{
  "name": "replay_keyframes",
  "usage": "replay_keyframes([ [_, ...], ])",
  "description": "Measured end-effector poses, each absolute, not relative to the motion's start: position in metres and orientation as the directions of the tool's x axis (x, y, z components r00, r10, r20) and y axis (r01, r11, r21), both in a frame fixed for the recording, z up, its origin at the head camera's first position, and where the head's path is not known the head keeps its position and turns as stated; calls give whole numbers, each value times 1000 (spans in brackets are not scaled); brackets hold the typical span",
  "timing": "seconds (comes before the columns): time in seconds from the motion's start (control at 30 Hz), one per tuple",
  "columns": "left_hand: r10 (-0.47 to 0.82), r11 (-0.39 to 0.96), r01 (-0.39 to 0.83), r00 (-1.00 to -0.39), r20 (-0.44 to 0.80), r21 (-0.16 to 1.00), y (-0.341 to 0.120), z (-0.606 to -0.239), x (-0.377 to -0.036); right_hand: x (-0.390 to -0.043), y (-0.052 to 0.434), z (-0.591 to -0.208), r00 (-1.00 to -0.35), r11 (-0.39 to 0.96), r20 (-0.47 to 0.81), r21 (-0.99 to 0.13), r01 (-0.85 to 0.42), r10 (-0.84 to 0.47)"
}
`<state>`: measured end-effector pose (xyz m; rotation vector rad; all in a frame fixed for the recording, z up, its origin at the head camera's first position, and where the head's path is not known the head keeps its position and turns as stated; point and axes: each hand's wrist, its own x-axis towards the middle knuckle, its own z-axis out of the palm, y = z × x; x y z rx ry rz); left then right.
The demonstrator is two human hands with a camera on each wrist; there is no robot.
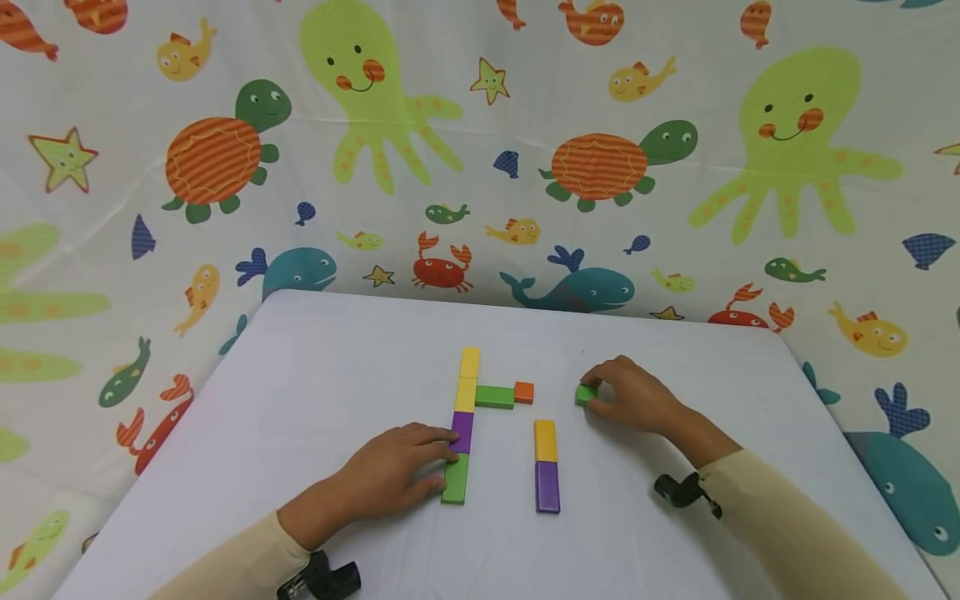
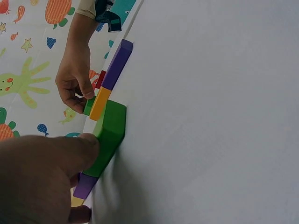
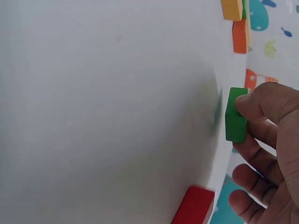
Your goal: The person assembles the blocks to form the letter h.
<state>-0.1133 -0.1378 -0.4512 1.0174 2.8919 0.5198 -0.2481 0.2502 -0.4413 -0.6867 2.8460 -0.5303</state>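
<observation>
On the white table (image 1: 315, 375) we see the left hand (image 1: 397, 479) with its fingers resting straight against the long green block (image 1: 455, 479) and the purple block (image 1: 462, 431) of a column of four blocks. Next comes a green bar (image 1: 494, 397) with one orange cube (image 1: 523, 392), then a pair, yellow (image 1: 545, 440) over purple (image 1: 547, 487). The right hand (image 1: 633, 396) pinches one small green cube (image 1: 586, 394). In the right wrist view there is perhaps also one red block (image 3: 194, 205), half cut off.

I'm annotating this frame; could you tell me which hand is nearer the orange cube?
Right. The right hand, pinching a small green cube, is just right of the orange cube; the left hand lies farther, below-left.
</observation>
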Motion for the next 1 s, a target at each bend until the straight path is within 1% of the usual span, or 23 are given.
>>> replay_keyframes([
  [0.73,607,738,597,-791,75,315,-138,-453,-115,-255,207,-447,-846,791,-61,-396,-467,-530],
  [1.0,611,731,600,-788,79,326,-138,-455,-116,-255,198,-448,-842,795,-103,-407,-450,-530],
])
